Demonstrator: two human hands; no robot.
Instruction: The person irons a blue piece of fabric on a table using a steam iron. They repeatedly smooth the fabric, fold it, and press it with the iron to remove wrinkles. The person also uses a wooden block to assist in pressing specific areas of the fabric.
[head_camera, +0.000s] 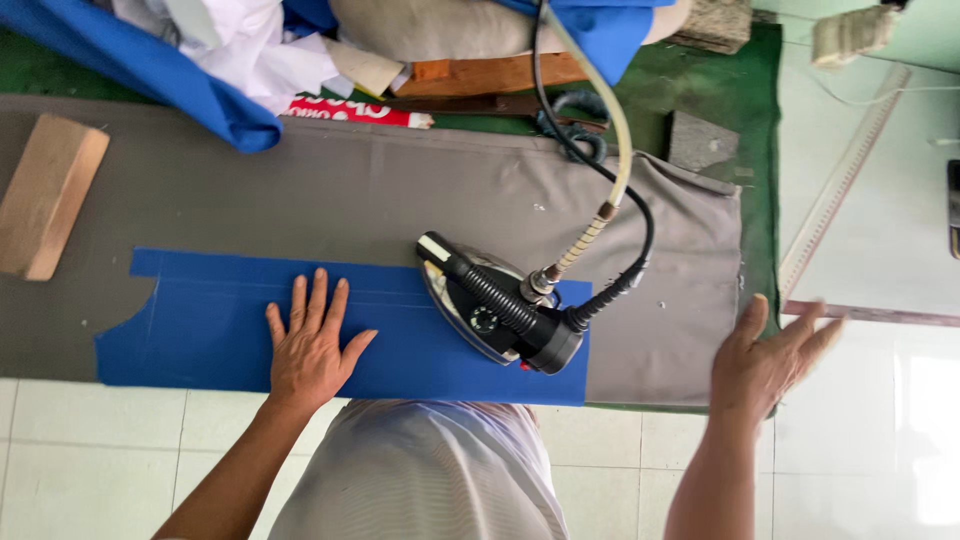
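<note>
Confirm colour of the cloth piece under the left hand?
Bright blue, plain, with faint pale lines. The cloth piece shows best in the head view, under the left hand.

Blue fabric piece (220, 320): flat on the grey-covered board, chalk-lined.
Steam iron (495, 310): soleplate down on the fabric's right end.
</note>
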